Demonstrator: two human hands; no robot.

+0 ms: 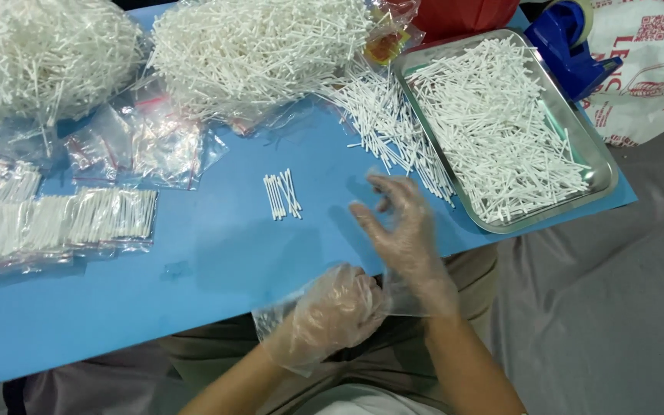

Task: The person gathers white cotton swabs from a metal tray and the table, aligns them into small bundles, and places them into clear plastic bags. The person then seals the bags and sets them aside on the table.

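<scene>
Beside right hand [405, 230], sticks [282, 194] lengthwise (away).

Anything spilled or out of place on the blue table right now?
Yes. A drift of loose white sticks lies on the blue table beside the metal tray, outside both the tray and the clear bags. A small bunch of white sticks sits alone mid-table. Both gloved hands, left and right, are near the table edge.

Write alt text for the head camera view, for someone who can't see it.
Two hands in clear plastic gloves work over a blue table: the left hand grips a small clear bag, the right hand hangs open above it. A small bundle of white sticks lies ahead, a metal tray of sticks to the right.
</scene>
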